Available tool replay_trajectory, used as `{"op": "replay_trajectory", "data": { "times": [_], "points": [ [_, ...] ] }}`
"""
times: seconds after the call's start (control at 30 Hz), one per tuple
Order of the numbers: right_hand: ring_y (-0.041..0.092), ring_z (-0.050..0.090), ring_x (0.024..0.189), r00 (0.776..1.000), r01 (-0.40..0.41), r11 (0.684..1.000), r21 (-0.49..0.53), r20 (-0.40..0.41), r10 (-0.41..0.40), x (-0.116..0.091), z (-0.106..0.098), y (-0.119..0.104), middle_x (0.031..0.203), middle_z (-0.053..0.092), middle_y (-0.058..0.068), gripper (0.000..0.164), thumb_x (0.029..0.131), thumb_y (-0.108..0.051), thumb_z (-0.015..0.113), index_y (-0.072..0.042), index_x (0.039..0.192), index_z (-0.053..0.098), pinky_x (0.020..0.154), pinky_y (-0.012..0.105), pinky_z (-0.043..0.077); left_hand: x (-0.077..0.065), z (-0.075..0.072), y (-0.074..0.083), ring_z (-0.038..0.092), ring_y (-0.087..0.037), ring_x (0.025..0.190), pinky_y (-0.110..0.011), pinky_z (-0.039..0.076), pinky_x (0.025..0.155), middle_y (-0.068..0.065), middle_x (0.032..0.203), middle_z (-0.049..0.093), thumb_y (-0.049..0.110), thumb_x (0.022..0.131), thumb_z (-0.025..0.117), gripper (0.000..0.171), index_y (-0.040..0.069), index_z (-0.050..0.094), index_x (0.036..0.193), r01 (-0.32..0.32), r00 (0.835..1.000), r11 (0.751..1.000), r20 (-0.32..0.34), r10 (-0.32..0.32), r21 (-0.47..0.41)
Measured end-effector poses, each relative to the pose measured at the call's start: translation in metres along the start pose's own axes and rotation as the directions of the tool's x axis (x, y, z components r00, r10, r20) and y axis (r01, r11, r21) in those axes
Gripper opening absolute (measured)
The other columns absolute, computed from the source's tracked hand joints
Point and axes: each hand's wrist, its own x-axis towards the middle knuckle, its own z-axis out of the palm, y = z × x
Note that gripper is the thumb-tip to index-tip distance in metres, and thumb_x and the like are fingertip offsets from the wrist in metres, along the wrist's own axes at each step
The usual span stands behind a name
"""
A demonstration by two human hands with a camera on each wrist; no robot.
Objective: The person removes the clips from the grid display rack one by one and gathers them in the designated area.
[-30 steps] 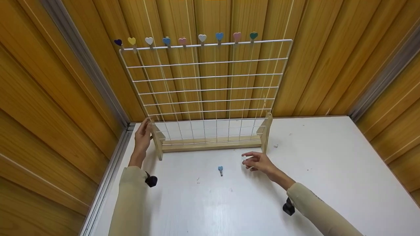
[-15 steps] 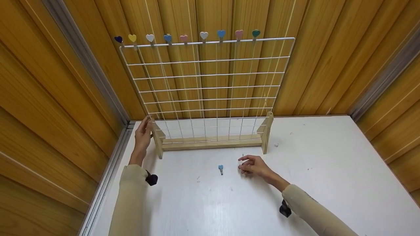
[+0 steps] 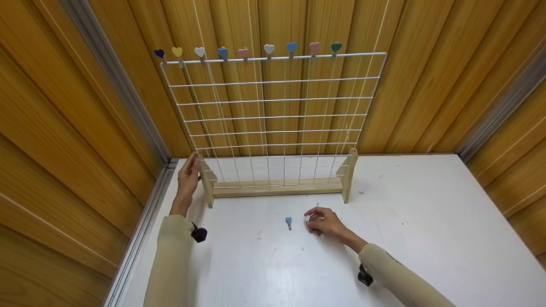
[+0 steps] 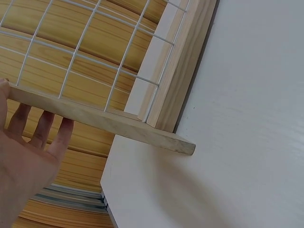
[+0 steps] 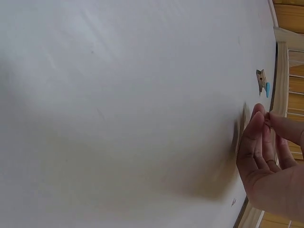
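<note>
My left hand [image 3: 187, 175] grips the left wooden side post [image 4: 109, 121] of a stand, thumb on one side and fingers behind. The stand holds up a white wire grid [image 3: 273, 101]. Over the white table, my right hand [image 3: 325, 221] pinches a small white piece [image 3: 306, 218] between thumb and fingertips; the fingers mostly hide it. Just left of this hand, a mini clothespin with a blue heart [image 3: 288, 222] lies on the table. In the right wrist view the same blue clothespin [image 5: 262, 81] lies past the fingertips.
Heart-topped clothespins in several colours, such as a yellow one [image 3: 177, 52] and a green one [image 3: 336, 47], line the grid's top wire. Wood-grain panels [image 3: 426, 85] stand behind the table [image 3: 418, 238]. Small dark specks [image 3: 361, 192] dot the tabletop.
My right hand has moved left and a little toward me, closer to the blue clothespin, with the white piece at its fingertips. The left hand keeps its grip on the post.
</note>
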Motion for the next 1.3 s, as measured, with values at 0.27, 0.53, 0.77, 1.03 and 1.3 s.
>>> {"op": "replay_trajectory", "data": {
  "times": [0.27,0.53,0.77,1.03,1.3],
  "points": [
    [0.015,0.067,0.072,0.999,0.044,0.994,-0.103,0.012,-0.043,0.005,0.005,-0.001,0.091,0.071,0.017,0.024,0.091,0.002,0.07,0.006,0.115,0.07,0.058,0.025,0.056,0.001,-0.001,0.0,0.026,-0.028,0.156,-0.049,0.034,0.125,-0.009,0.171,0.023,0.041,0.11,0.04,0.06,0.023,0.022,0.165,0.01,1.0,1.0,0.004,-0.01,0.016],
    [0.028,0.07,0.071,0.992,0.123,0.975,-0.187,0.025,-0.121,0.012,0.008,-0.009,0.088,0.072,0.022,0.02,0.089,0.005,0.07,0.009,0.109,0.071,0.055,0.023,0.054,0.001,-0.006,0.001,0.027,-0.032,0.156,-0.053,0.034,0.124,-0.013,0.17,0.024,0.038,0.111,0.04,0.06,0.019,0.022,0.165,-0.02,1.0,1.0,0.009,0.019,0.015],
    [0.025,0.071,0.071,0.992,0.126,0.973,-0.192,0.051,-0.119,0.014,0.009,-0.006,0.089,0.073,0.023,0.02,0.091,0.003,0.07,0.01,0.11,0.07,0.056,0.025,0.057,0.0,-0.004,0.0,0.025,-0.03,0.157,-0.052,0.032,0.125,-0.011,0.17,0.023,0.038,0.111,0.04,0.059,0.02,0.023,0.165,-0.012,1.0,1.0,0.017,0.012,0.004],
    [0.027,0.07,0.068,0.988,0.154,0.967,-0.201,0.026,-0.152,0.018,0.01,-0.003,0.085,0.073,0.021,0.019,0.09,0.002,0.073,0.009,0.107,0.071,0.053,0.019,0.053,0.004,-0.002,0.001,0.024,-0.027,0.157,-0.051,0.033,0.125,-0.008,0.171,0.023,0.041,0.11,0.041,0.061,0.022,0.022,0.165,0.018,1.0,1.0,0.005,-0.018,0.016],
    [0.021,0.071,0.07,0.993,0.114,0.973,-0.202,-0.001,-0.117,0.017,0.01,-0.005,0.087,0.071,0.019,0.021,0.091,0.001,0.072,0.011,0.109,0.07,0.057,0.021,0.057,0.002,-0.002,0.0,0.026,-0.028,0.156,-0.051,0.034,0.125,-0.01,0.169,0.026,0.037,0.111,0.041,0.059,0.021,0.023,0.164,0.003,1.0,1.0,0.0,-0.003,0.006]
  ]
}}
